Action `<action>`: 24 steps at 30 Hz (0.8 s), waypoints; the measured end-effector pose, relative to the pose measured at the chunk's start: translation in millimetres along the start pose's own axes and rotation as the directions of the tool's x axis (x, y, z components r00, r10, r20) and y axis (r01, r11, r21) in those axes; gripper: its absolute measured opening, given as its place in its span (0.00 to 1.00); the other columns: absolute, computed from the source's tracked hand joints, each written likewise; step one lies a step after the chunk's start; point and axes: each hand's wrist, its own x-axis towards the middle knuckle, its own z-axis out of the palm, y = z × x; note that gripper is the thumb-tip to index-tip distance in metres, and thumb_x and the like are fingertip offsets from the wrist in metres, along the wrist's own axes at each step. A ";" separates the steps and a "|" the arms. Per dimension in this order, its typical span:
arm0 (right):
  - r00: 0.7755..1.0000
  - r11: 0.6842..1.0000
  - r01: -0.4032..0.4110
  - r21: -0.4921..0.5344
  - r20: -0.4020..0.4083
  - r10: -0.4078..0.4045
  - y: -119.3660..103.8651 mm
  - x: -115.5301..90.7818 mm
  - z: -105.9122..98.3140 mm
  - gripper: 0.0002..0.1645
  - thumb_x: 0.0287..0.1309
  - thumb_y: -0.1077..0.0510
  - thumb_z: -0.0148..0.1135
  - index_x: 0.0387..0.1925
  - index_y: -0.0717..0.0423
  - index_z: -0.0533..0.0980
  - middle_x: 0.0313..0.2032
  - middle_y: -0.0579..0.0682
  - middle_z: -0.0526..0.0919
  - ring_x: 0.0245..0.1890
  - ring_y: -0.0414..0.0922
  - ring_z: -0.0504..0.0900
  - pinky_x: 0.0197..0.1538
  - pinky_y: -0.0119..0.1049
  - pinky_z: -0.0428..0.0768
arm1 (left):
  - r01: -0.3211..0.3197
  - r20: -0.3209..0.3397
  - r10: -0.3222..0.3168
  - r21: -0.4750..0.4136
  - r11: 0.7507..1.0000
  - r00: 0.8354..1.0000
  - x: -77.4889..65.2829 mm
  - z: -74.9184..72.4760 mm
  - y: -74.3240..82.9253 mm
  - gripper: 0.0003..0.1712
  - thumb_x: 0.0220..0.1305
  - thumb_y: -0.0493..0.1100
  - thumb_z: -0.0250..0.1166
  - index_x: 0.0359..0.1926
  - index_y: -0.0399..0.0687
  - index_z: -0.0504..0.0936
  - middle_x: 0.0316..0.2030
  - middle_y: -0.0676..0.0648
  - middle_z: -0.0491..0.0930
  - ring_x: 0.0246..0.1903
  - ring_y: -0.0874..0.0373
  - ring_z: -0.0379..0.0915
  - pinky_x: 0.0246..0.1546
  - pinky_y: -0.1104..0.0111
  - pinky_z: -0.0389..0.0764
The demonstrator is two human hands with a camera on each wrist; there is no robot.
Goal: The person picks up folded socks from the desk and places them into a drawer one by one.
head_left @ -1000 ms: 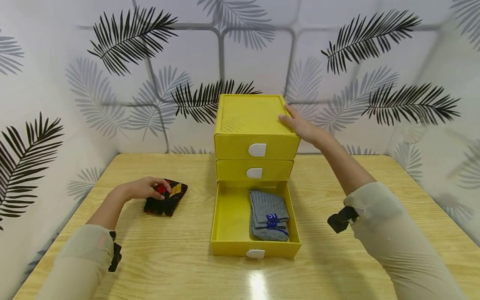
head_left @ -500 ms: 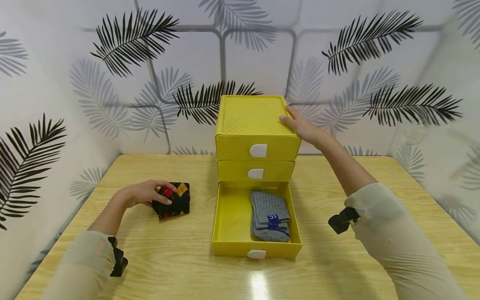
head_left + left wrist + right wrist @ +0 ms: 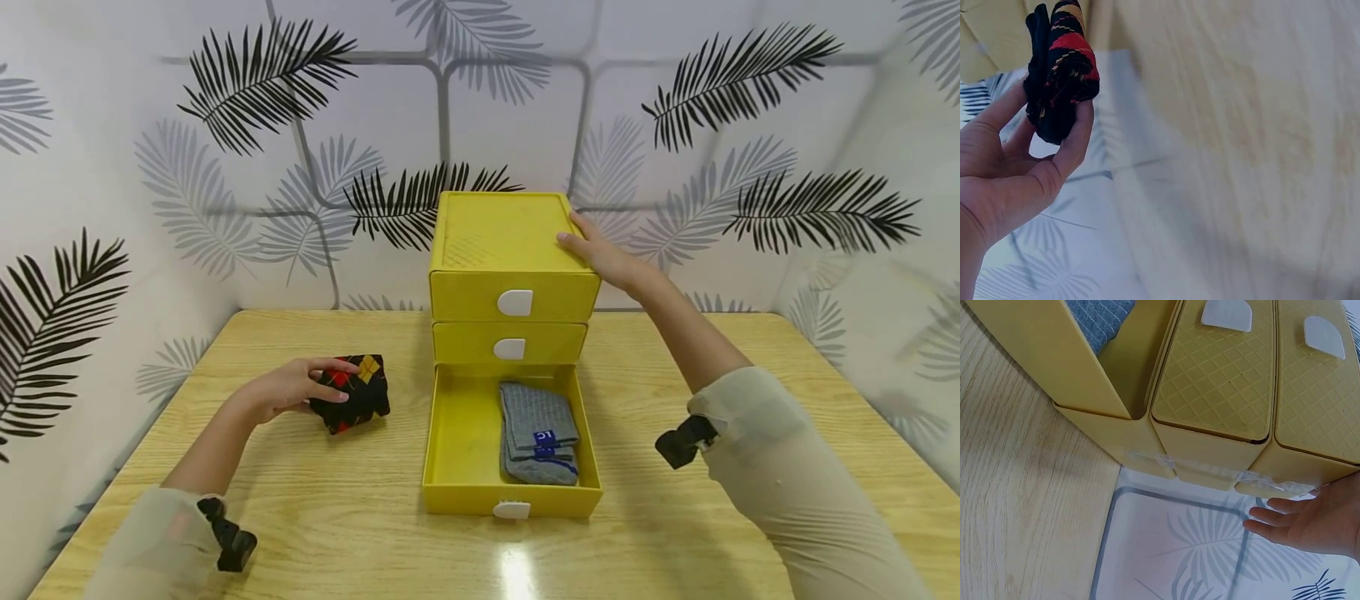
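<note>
My left hand (image 3: 285, 390) pinches a folded pair of black argyle socks (image 3: 367, 400) with red and yellow diamonds, left of the drawer unit. In the left wrist view the thumb and fingers clasp the folded socks (image 3: 1063, 69) from both sides, just off the wood. My right hand (image 3: 611, 254) rests on the top right edge of the yellow drawer unit (image 3: 510, 229). Its remaining fingers (image 3: 1272, 515) lie fairly straight by the unit's side in the right wrist view. The bottom drawer (image 3: 461, 433) is pulled out, with folded grey socks (image 3: 536, 417) in its right half.
Two upper drawers with white tabs (image 3: 515, 302) are closed above the open one. A wooden table (image 3: 345, 517) carries the unit. Behind and at the sides hangs a white cloth (image 3: 510, 125) with a leaf print.
My left hand has taken hold of the argyle socks and lifted them slightly, shifting them a little to the right. The right hand and the drawer unit stay put.
</note>
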 end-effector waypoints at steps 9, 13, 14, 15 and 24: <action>1.000 1.000 0.014 -0.007 -0.002 -0.014 2.4 0.6 -0.5 0.40 0.70 0.48 0.35 0.70 0.58 0.30 0.69 0.61 0.29 0.67 0.55 0.33 0.65 0.52 0.37 | -0.026 0.053 0.030 -0.069 0.997 0.998 -12.1 16.0 31.7 0.36 0.58 0.41 0.65 0.65 0.38 0.63 0.62 0.28 0.52 0.53 0.42 0.65 0.48 0.54 0.72; 1.000 1.000 0.011 0.002 -0.003 -0.011 1.8 0.4 -0.2 0.39 0.70 0.49 0.35 0.70 0.58 0.30 0.69 0.61 0.29 0.67 0.55 0.34 0.65 0.52 0.37 | -0.052 0.101 0.060 -0.086 0.995 0.993 -14.4 24.6 42.9 0.34 0.57 0.40 0.66 0.63 0.38 0.65 0.58 0.31 0.58 0.47 0.48 0.70 0.46 0.56 0.75; 1.000 1.000 0.006 0.002 -0.003 -0.006 1.7 0.2 -0.3 0.39 0.70 0.48 0.35 0.70 0.58 0.30 0.69 0.61 0.29 0.67 0.55 0.34 0.65 0.52 0.37 | -0.058 0.112 0.066 -0.081 0.995 0.991 -14.9 26.7 45.6 0.34 0.57 0.40 0.66 0.63 0.39 0.66 0.59 0.32 0.58 0.47 0.48 0.70 0.45 0.57 0.75; 1.000 1.000 0.005 0.003 -0.002 -0.005 1.6 0.1 -0.4 0.40 0.70 0.48 0.35 0.70 0.58 0.29 0.69 0.61 0.29 0.67 0.55 0.33 0.65 0.52 0.37 | -0.064 0.124 0.073 -0.075 0.995 0.990 -15.1 28.9 48.1 0.33 0.57 0.40 0.66 0.63 0.40 0.67 0.60 0.33 0.57 0.47 0.48 0.70 0.45 0.57 0.75; 1.000 1.000 0.004 -0.005 -0.008 -0.004 2.6 1.5 -0.5 0.40 0.70 0.48 0.35 0.70 0.58 0.30 0.69 0.60 0.30 0.67 0.54 0.34 0.65 0.51 0.37 | -0.108 0.181 0.111 -0.030 0.994 0.977 -16.9 52.7 72.6 0.30 0.57 0.40 0.66 0.61 0.44 0.70 0.62 0.37 0.55 0.51 0.46 0.64 0.42 0.58 0.76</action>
